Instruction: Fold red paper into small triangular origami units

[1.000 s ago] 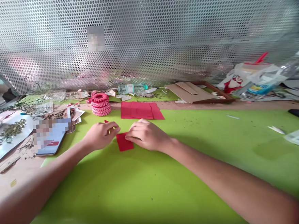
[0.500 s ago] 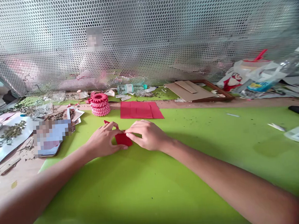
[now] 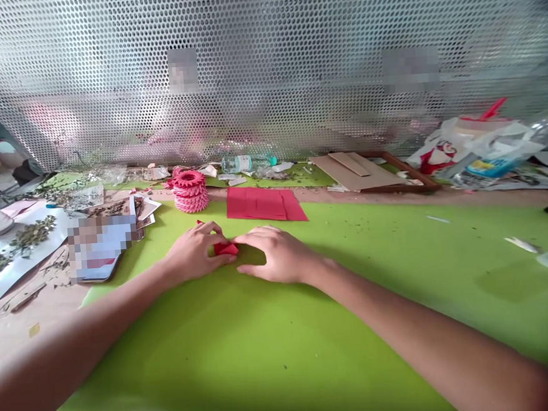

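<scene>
The left hand curls narrowly around a small folded red paper near the middle of the green cutting mat. The right hand arches beside it, fingertips at the paper's end, though whether it grips is hidden. Toward the far edge, a stack of pleated pink paper rosettes looks finished, while a flat red sheet remains unworked, apparently left to do.
</scene>
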Tool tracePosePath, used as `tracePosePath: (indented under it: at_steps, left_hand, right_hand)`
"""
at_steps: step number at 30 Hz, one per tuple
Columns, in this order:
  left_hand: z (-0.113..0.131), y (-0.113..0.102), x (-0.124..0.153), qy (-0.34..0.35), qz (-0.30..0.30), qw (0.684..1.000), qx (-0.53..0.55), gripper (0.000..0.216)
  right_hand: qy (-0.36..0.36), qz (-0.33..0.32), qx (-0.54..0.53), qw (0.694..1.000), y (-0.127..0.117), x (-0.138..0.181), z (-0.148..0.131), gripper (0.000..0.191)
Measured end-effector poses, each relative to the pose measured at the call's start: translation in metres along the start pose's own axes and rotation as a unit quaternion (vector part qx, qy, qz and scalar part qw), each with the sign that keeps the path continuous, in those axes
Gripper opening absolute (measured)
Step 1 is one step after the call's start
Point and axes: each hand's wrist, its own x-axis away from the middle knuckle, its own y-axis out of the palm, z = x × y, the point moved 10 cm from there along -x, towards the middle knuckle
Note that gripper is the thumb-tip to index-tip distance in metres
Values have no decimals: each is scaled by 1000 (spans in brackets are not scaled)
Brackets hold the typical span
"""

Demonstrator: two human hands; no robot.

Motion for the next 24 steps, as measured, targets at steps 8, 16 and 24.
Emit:
tracePosePath:
  at_steps: [8,16,24]
  left_hand:
    - [18,-9,2,44,13,999,3,20]
    - [19,-7,4,44,17,999,10,25]
    - [-3,-29,4,-14,124,977,172,30]
  right_hand:
    - [-8,77,-24,997,-11,-1,0,24]
    - [-29,129,-35,991,-17,-2,-3,11]
    - [97,114,-222,963,-17,2,15,25]
